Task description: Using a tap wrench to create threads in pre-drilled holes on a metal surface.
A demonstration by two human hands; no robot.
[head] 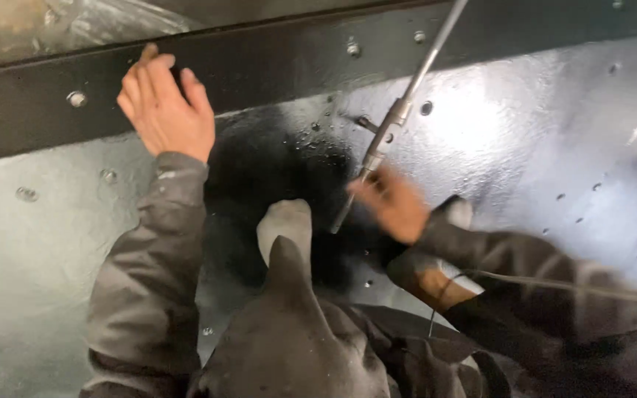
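My left hand (162, 103) rests flat against a dark metal beam (274, 59) studded with bolts, fingers together and holding nothing. My right hand (394, 204), blurred by motion, grips the lower end of a long thin metal tool (396, 118) that runs up and to the right out of view. The tool's jointed middle lies over a grey painted metal plate (525, 125), close to a bolt (365, 122) sticking out of the plate. Both arms wear dark grey sleeves.
A white-socked foot (287, 225) and a bent knee in dark trousers fill the lower middle. A thin cable (554, 284) crosses my right sleeve. Bolt heads (77, 98) line the beam; small holes dot the plate at right. Crumpled plastic sheet (105, 22) lies beyond the beam.
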